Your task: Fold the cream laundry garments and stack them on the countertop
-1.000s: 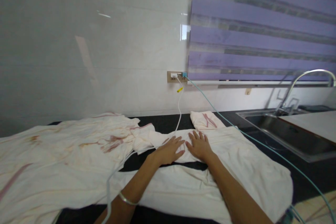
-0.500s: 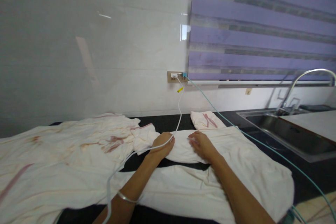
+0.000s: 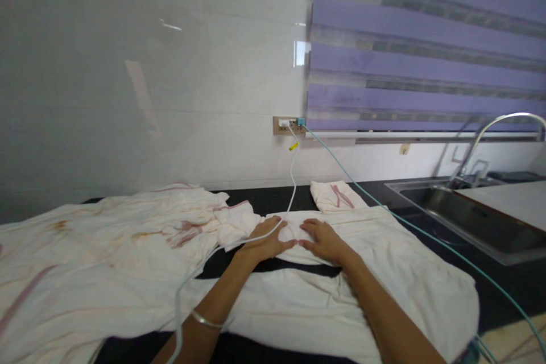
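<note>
**A:** And there we had it — both hands were down on the cream-white cotton garment (image 3: pixel 375 273) spread across the black stone countertop (image 3: pixel 273 196). What did the left hand do?

**B:** The left hand (image 3: pixel 265 243) lay palm-down on the folded upper edge of the cloth, fingers (image 3: pixel 273 222) spread and flat, gripping nothing. A thin white charging cable (image 3: pixel 292 182) ran right across the back of it, touching the knuckles.

**A:** And the right?

**B:** The right hand (image 3: pixel 325 239) sat just beside it, also flat and open on the fabric, thumb tips of the two hands near each other but apart. It pressed the cloth and clasped nothing.

**A:** Where did that cable come from?

**B:** From the beige wall socket (image 3: pixel 289 124) under the purple striped roller blind (image 3: pixel 426 45). A pale green cord (image 3: pixel 384 207) left the same socket and trailed over the garment's right side.

**A:** Anything else on the counter?

**B:** A crumpled white sheet with reddish-brown streaks (image 3: pixel 115 250) lay to the left, touching the garment. A small folded white cloth with a red mark (image 3: pixel 335 196) rested just behind the hands. Far right, a steel sink (image 3: pixel 460 210) with a curved chrome tap (image 3: pixel 495 128). A slim silver bangle (image 3: pixel 206 321) circled the left wrist.
</note>
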Action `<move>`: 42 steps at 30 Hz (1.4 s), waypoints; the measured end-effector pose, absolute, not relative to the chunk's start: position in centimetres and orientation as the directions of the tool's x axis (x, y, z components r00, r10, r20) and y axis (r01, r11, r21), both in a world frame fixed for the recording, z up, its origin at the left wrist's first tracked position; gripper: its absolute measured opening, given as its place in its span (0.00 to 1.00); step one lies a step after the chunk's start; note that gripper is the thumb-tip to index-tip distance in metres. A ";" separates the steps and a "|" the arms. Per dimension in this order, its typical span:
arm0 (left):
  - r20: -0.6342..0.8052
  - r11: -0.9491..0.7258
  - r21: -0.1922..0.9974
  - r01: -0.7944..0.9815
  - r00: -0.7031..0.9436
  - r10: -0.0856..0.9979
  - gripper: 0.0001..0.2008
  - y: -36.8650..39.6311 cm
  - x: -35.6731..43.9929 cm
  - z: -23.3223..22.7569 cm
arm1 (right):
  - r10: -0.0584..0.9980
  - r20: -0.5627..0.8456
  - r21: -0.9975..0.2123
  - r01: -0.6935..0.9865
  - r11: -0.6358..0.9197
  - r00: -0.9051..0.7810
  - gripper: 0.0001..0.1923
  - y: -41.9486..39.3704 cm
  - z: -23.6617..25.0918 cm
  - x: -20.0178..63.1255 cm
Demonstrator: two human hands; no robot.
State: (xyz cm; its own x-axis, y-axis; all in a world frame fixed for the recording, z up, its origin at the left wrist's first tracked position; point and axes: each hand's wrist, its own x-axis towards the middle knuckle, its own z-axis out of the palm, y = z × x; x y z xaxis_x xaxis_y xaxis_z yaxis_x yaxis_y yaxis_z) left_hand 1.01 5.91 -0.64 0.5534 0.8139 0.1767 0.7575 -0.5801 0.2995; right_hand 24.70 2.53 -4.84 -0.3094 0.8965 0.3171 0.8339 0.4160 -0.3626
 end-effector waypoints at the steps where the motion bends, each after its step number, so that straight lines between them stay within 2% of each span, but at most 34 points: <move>1: 0.209 -0.580 0.333 0.743 0.542 0.814 0.26 5.9 1.2 -0.6 | 0.898 0.313 -0.355 0.839 0.413 -0.310 0.27 2.6 -5.0 24.7; 4: 0.359 -0.614 0.432 0.661 0.498 0.789 0.17 5.8 1.9 -0.1 | 0.899 0.307 -0.344 0.844 0.412 -0.314 0.28 2.8 -5.3 24.7; 6: 0.413 -0.638 0.428 0.640 0.489 0.768 0.16 5.4 2.6 0.1 | 0.895 0.309 -0.349 0.838 0.420 -0.320 0.27 2.9 -5.4 24.7; 8: 0.348 -0.628 0.407 0.663 0.524 0.778 0.20 4.9 3.3 0.2 | 0.882 0.344 -0.377 0.813 0.444 -0.323 0.26 2.8 -5.2 24.6; 10: 0.193 -0.587 0.376 0.717 0.559 0.807 0.26 4.1 3.9 0.2 | 0.849 0.428 -0.421 0.764 0.490 -0.309 0.24 2.6 -4.8 24.4; 13: 0.041 -0.475 0.259 0.841 0.482 0.875 0.26 3.0 4.1 0.2 | 0.792 0.537 -0.469 0.678 0.566 -0.290 0.21 2.0 -4.1 23.9; 16: 0.029 -0.378 0.192 0.906 0.380 0.924 0.23 2.6 3.7 0.5 | 0.780 0.523 -0.489 0.628 0.605 -0.345 0.20 1.5 -3.7 23.3; 21: 0.032 -0.283 0.174 0.943 0.282 0.959 0.22 3.4 2.4 1.3 | 0.797 0.410 -0.491 0.628 0.603 -0.444 0.29 1.5 -4.2 22.5; 25: 0.040 -0.223 0.192 0.956 0.219 0.975 0.27 4.0 1.7 1.5 | 0.795 0.425 -0.510 0.611 0.605 -0.432 0.22 1.7 -4.7 22.5; 28: 0.008 -0.254 0.251 0.934 0.260 0.966 0.27 4.2 1.8 1.7 | 0.773 0.470 -0.502 0.592 0.631 -0.425 0.11 1.7 -4.5 22.4; 31: -0.135 -0.326 0.357 0.875 0.394 0.909 0.28 4.3 2.3 1.7 | 0.759 0.528 -0.491 0.592 0.639 -0.381 0.07 1.7 -4.0 22.4; 32: -0.208 -0.347 0.403 0.847 0.454 0.866 0.29 4.4 2.4 1.7 | 0.760 0.544 -0.497 0.593 0.633 -0.356 0.08 1.7 -3.8 22.4; 34: -0.355 -0.379 0.550 0.745 0.618 0.701 0.30 4.5 2.5 1.4 | 0.764 0.572 -0.518 0.591 0.618 -0.299 0.10 1.8 -3.6 22.4; 36: -0.394 -0.338 0.713 0.615 0.750 0.532 0.24 4.6 2.5 1.1 | 0.760 0.601 -0.530 0.587 0.611 -0.248 0.13 1.8 -3.4 22.4; 37: -0.370 -0.309 0.765 0.565 0.779 0.507 0.21 4.6 2.6 0.8 | 0.755 0.615 -0.534 0.585 0.611 -0.227 0.13 1.8 -3.4 22.5; 38: -0.325 -0.297 0.791 0.534 0.779 0.536 0.18 4.5 2.7 0.6 | 0.752 0.625 -0.539 0.580 0.611 -0.210 0.13 1.8 -3.3 22.5; 40: -0.157 -0.335 0.803 0.493 0.717 0.679 0.14 4.3 3.1 0.0 | 0.754 0.630 -0.560 0.564 0.608 -0.186 0.12 1.8 -3.3 22.5; 42: 0.083 -0.383 0.849 0.364 0.625 0.777 0.07 4.1 3.5 -0.8 | 0.766 0.619 -0.589 0.544 0.598 -0.173 0.13 1.8 -3.2 22.5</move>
